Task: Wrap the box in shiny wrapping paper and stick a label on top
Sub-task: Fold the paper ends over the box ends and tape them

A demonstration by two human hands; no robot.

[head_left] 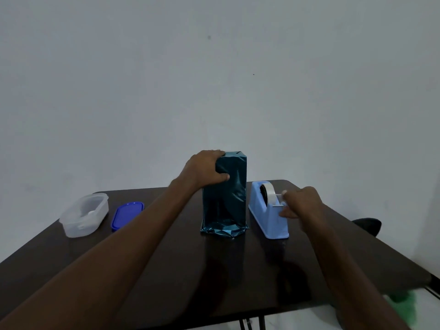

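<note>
A tall box [226,196] wrapped in shiny teal paper stands upright in the middle of the dark table [166,270]. Its paper is crumpled and flared at the bottom. My left hand [204,169] grips the box's upper left corner, fingers over the top and thumb on the front. To its right sits a light blue tape dispenser [266,210] with a roll of clear tape [267,192]. My right hand [301,202] is at the dispenser's cutter end, fingers pinching the end of the tape. No label is visible.
At the left of the table stand a clear plastic container [84,214] and its blue lid [127,215] lying flat beside it. A dark object [367,225] shows past the right table edge. Something green [404,301] blurs at the lower right. A plain wall is behind.
</note>
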